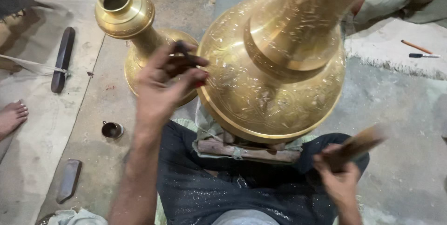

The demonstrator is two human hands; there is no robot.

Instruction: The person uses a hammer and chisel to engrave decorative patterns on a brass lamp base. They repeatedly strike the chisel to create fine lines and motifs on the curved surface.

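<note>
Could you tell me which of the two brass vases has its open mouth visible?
The smaller brass vase at upper left, behind the left hand; the large engraved vase's neck runs out of frame.

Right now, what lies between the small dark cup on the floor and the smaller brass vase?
In the head view, only bare concrete floor lies between the small dark cup and the smaller brass vase; the left hand is beside that stretch.

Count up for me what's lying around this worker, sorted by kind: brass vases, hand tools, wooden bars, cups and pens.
Brass vases: 2, the large vase and the small vase
Held tools: 2, punch, mallet
Dark wooden bars on the floor: 2
Small cups: 1
Pens or pencils: 2
Total: 9
</note>
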